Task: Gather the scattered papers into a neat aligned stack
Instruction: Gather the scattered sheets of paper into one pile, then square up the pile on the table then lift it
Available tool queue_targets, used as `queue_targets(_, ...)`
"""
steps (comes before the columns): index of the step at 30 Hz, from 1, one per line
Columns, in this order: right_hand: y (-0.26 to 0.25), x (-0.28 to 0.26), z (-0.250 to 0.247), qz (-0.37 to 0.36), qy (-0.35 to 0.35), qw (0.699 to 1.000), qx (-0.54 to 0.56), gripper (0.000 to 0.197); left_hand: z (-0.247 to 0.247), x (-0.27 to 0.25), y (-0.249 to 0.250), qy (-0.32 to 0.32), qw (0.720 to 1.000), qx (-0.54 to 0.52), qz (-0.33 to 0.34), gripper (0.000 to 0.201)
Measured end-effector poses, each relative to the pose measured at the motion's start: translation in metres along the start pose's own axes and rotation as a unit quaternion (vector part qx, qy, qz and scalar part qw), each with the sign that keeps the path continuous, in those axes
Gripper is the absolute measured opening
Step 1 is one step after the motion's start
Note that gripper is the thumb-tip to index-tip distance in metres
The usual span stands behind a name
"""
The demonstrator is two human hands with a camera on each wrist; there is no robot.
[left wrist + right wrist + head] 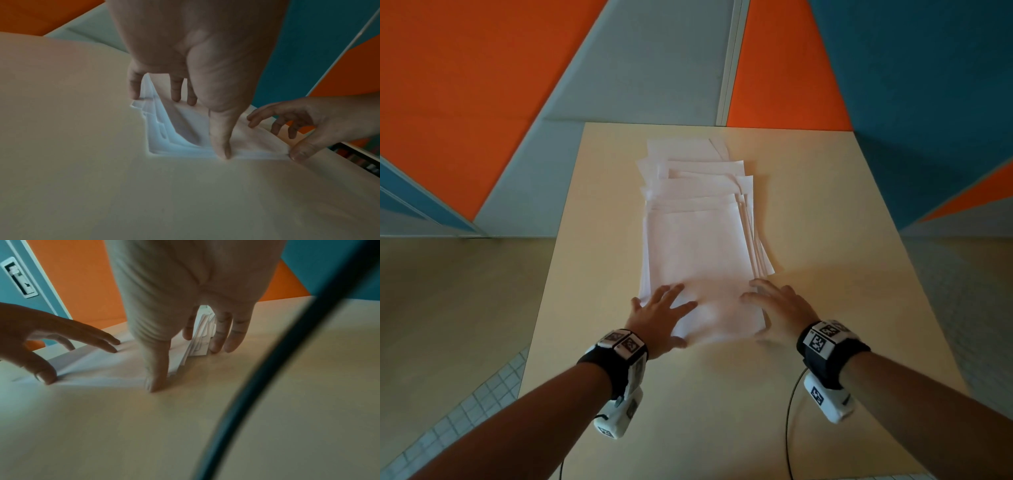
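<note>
Your left hand (658,317) and right hand (779,306) lie flat, fingers spread, on the near corners of the fanned papers (698,240) mid-bench (592,240); bare bench surface flanks both ragged side edges

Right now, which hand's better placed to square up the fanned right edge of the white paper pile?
Right hand: its fingers already touch that staggered edge of the white paper pile; left hand lies across the opposite corner.
</note>
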State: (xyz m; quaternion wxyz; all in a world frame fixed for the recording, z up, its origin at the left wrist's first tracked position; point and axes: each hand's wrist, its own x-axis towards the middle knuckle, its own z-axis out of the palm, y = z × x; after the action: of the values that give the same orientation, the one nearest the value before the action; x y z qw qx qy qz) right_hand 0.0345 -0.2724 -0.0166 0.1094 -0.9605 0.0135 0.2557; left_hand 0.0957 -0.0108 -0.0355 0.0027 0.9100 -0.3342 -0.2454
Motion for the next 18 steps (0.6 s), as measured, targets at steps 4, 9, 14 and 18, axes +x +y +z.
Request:
queue_targets(4, 0.001, 0.012, -0.009, 0.021, 0.038, 0.999, 0.022, 0.062, -0.005, 0.011, -0.009, 0.052, 0.999, -0.001, -0.006, 0.065)
queue_targets(9, 0.002, 0.026, -0.021, 0.054, 0.048, 0.994, 0.082, 0.075, -0.016, 0.016, -0.022, 0.102, 0.988, -0.068, -0.089, 0.062)
queue_targets(14, 0.012, 0.044, -0.034, 0.196, 0.104, 0.949, 0.223, 0.041, -0.017, 0.015, -0.027, 0.09, 0.947, -0.226, -0.21, 0.076)
queue_targets(18, 0.014, 0.056, -0.032, 0.238, 0.095, 0.925, 0.28, 0.026, -0.018, 0.019, -0.018, 0.09, 0.926, -0.287, -0.227, 0.071)
